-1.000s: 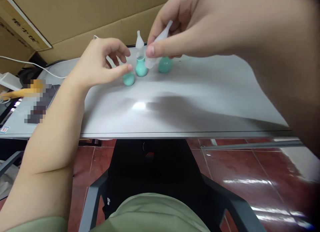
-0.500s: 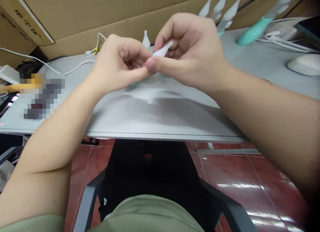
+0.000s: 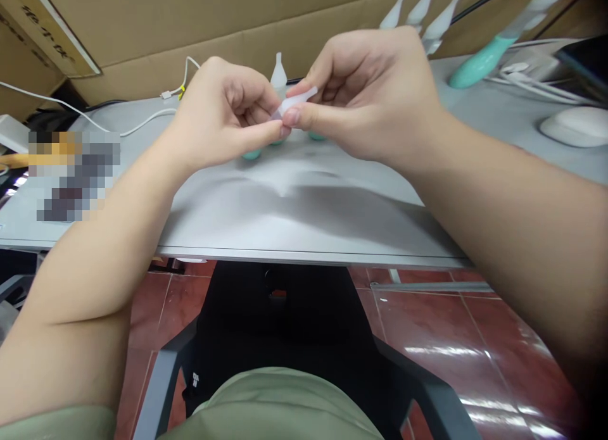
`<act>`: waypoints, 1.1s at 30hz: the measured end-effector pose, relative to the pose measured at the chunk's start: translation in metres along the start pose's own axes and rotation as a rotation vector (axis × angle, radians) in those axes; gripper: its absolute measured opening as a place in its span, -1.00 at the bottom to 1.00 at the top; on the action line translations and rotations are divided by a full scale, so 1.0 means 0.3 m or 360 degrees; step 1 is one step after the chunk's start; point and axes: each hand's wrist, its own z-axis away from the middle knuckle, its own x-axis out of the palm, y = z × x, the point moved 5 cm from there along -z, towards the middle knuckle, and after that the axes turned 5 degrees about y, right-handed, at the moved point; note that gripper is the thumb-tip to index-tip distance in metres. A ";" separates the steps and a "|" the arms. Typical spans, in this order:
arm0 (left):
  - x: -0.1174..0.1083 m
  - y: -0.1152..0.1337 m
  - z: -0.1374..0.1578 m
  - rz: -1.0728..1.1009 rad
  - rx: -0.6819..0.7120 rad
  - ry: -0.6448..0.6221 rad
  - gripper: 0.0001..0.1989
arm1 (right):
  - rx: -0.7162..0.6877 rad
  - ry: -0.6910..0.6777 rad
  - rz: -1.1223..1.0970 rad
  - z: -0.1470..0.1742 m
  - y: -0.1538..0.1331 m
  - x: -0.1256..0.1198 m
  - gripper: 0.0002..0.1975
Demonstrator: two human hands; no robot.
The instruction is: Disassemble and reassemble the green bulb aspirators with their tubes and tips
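A: Nozzle [image 3: 295, 100], clear plastic, one item. Held above the table [image 3: 304, 206] between both hands, in front of the cardboard wall [image 3: 190, 22].

B: Axis?

A: Long axis runs from 8 o'clock to 2 o'clock; the narrow tip points to 2 o'clock, into the right hand [image 3: 375, 98].

B: Grip?

A: Right thumb and fingers are pinched together on the nozzle. Left hand [image 3: 223, 114] closes thumb and forefinger at its wide end, at 8 o'clock from the right grip. Contact there is partly hidden.

B: Nearby stock?

A: Teal bulbs [image 3: 251, 154] sit on the table at 6 o'clock, just under the hands; one assembled piece [image 3: 278, 76] stands at 12 o'clock behind them. Both hands are equally near.
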 end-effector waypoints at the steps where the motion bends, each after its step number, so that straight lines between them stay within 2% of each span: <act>1: -0.003 0.000 -0.001 -0.0021 -0.0004 0.0002 -0.71 | -0.0007 0.0010 0.0038 -0.001 -0.002 -0.003 -0.70; 6: -0.010 0.003 -0.002 -0.0109 -0.0026 0.0044 -0.65 | -0.0017 0.0128 0.0220 -0.002 0.000 -0.022 -0.69; 8: -0.011 0.005 0.000 -0.0089 -0.0034 0.0048 -0.64 | -0.0014 0.0134 0.0191 -0.005 0.006 -0.019 -0.67; 12: -0.015 0.003 0.005 -0.0099 -0.0064 0.0022 -0.78 | -0.0012 0.0122 0.0045 -0.011 0.018 -0.004 -0.70; 14: -0.021 -0.009 0.003 -0.0090 -0.0080 -0.0001 -0.76 | 0.0015 0.0111 0.0035 -0.010 0.018 0.001 -0.74; 19: -0.048 -0.060 -0.018 0.0137 -0.0076 0.0005 -0.36 | 0.0004 0.0274 -0.0018 -0.006 -0.020 -0.013 -0.67; 23: -0.073 -0.079 -0.025 0.0180 -0.0108 0.0070 -0.12 | -0.0075 0.0426 -0.0031 -0.004 -0.060 -0.019 -0.50; 27: -0.089 -0.089 -0.022 0.0143 -0.0113 0.0042 -0.06 | -0.0049 0.0279 -0.0039 0.003 -0.068 0.015 -0.38; 30: -0.095 -0.105 -0.029 0.0108 -0.0139 -0.0065 -0.16 | -0.0012 0.0125 -0.0051 0.023 -0.067 0.047 -0.47; 33: -0.099 -0.106 -0.034 0.0100 -0.0152 -0.0123 -0.28 | 0.0068 -0.0109 0.0043 0.054 -0.066 0.090 -0.69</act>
